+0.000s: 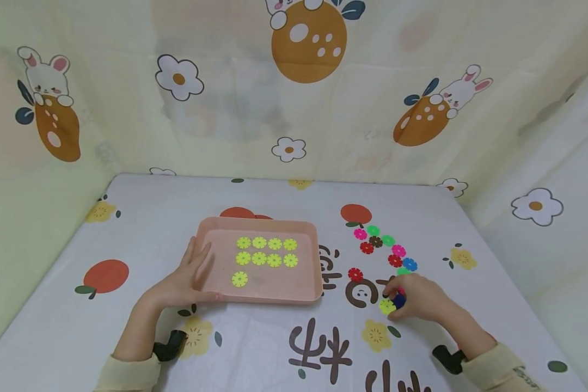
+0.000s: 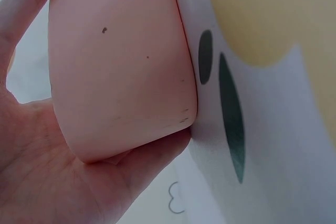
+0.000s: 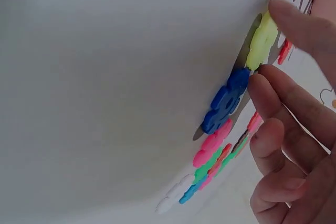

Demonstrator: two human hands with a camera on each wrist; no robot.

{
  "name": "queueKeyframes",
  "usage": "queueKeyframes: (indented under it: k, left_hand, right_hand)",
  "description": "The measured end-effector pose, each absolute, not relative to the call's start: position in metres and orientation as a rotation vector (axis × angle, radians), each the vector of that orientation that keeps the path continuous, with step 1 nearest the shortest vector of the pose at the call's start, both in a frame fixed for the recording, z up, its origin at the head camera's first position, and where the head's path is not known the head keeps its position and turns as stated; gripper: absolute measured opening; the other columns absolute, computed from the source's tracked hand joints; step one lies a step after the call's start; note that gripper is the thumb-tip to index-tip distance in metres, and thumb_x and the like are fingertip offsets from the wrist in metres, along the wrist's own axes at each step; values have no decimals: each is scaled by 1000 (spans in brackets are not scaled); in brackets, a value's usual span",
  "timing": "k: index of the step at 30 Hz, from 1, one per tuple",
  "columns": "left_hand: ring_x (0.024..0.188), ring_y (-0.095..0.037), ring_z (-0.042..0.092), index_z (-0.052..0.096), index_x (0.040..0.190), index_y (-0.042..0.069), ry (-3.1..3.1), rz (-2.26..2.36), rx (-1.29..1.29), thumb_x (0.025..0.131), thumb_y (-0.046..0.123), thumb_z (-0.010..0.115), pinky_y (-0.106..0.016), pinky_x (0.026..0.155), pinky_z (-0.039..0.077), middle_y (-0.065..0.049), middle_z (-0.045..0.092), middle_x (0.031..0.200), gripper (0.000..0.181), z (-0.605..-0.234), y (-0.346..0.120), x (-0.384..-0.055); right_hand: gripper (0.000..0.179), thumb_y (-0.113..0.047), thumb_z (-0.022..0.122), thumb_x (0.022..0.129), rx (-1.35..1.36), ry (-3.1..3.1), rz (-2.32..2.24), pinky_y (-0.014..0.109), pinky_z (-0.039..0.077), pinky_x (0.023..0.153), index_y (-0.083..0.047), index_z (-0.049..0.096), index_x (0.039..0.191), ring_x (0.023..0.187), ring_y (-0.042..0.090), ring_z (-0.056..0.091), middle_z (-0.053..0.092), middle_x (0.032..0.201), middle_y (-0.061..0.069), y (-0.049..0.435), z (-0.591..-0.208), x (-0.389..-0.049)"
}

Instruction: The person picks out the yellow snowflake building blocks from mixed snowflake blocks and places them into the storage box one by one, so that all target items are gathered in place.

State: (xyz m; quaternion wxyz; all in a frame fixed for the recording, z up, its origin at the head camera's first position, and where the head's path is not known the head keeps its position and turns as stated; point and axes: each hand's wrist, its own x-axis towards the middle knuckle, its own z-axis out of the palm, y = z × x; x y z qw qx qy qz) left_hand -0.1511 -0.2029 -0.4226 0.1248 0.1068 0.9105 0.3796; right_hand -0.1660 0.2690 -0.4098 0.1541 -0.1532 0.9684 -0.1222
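Observation:
My left hand (image 1: 178, 280) holds the left front corner of a pink tray (image 1: 279, 288), fingers over its left side and thumb along the front wall. In the left wrist view the tray's outer wall (image 2: 121, 77) lies in the curve between thumb and fingers. Several yellow flower-shaped discs (image 1: 259, 260) lie in rows inside the tray. Right of the tray, my right hand (image 1: 421, 298) pinches a yellow notched disc (image 3: 261, 40) between thumb and forefinger, at the table surface. A dark blue disc (image 3: 226, 103) lies right beside it, close to the fingertips.
Beyond my right hand lie several loose discs, among them a red disc (image 1: 355, 274), a brown disc (image 1: 375, 242), a light blue disc (image 1: 409, 264) and a pink disc (image 1: 360, 234). A patterned cloth (image 1: 255, 348) covers the table, and a curtain (image 1: 225, 120) hangs behind it.

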Motion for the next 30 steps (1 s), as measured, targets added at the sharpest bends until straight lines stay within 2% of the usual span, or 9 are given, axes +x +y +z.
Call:
queueKeyframes:
  k: [12,30]
  left_hand:
    - [134,-45,-4,8,147,9,2663,1094,317,63,48,79,-65,95,24,-18,-20,149,116,-425,-203,-152]
    - [134,-45,-5,8,148,10,2662,1092,320,64,49,78,-66,95,23,-17,-20,148,116,-426,-204,-152]
  right_hand:
    - [31,-26,86,57,-427,2788,-321,32,50,66,-17,67,80,74,12,54,60,76,-8,264,-410,-165]
    - [36,-29,86,52,-459,2826,-245,27,43,58,-17,62,77,66,11,47,54,69,-9,260,-414,-163]
